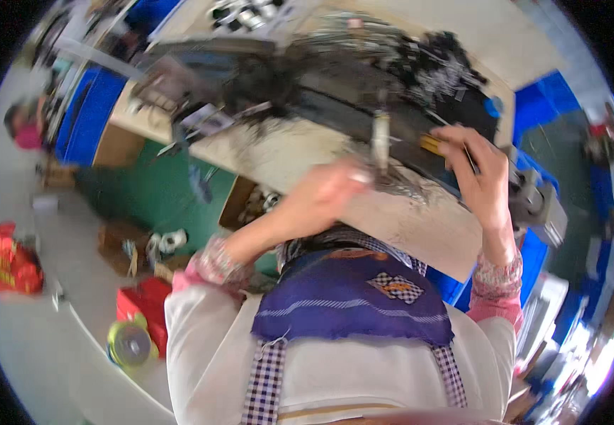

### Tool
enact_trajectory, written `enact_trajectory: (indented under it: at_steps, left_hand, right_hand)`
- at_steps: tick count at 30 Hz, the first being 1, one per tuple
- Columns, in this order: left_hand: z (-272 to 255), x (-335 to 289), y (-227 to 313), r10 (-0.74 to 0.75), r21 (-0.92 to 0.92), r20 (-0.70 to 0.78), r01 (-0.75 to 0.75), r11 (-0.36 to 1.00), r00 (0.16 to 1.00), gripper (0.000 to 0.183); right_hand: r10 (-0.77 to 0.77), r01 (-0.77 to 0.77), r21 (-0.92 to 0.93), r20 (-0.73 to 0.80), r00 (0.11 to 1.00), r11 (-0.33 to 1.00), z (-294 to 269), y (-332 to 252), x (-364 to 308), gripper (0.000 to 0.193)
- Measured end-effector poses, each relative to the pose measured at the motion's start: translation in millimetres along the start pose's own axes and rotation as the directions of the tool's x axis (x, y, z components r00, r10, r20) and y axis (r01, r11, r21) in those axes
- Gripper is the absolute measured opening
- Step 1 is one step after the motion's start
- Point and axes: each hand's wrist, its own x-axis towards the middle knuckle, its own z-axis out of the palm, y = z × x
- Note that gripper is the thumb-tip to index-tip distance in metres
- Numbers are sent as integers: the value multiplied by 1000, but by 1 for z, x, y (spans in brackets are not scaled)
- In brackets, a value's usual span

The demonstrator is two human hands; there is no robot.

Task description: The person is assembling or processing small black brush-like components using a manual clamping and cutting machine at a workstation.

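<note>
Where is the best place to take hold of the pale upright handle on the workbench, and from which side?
Probably its upper half. The pale upright handle stands nearly vertical, its top free, while its foot is crowded by the left hand and shiny scraps. A hand coming from above or from the bench's near edge could wrap around it. The right hand is busy at the dark workpiece. The blur hides finer detail.

The person's left hand (325,195) was closed around the lower end of a pale upright metal rod (380,142) at the near edge of the light-topped table (279,152). The right hand (480,173) lay on a long dark flat metal piece (364,106), its fingers (456,142) pinching a small yellow object (431,144). A grey metal vise (533,198) stood just beside that wrist. The picture was blurred.
</note>
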Motion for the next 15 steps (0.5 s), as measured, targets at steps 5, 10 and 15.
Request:
enact_trajectory:
  at_steps: [5, 10, 15]
  left_hand:
    - [31, 17, -38, -278, -559, -23, 218, 800, 960, 22]
    - [59, 51, 18, -395, -844, 48, 249, 476, 917, 22]
    - [-20, 59, 42, -135, -868, 204, 115, -483, 970, 16]
  right_hand:
    - [-289, 230, -377, -105, 952, 897, -13, 70, 20, 12]
    - [-376, 326, -598, 45, 926, 732, 4, 73, 26, 21]
    - [-353, 352, -624, 128, 927, 697, 1, 75, 23, 19]
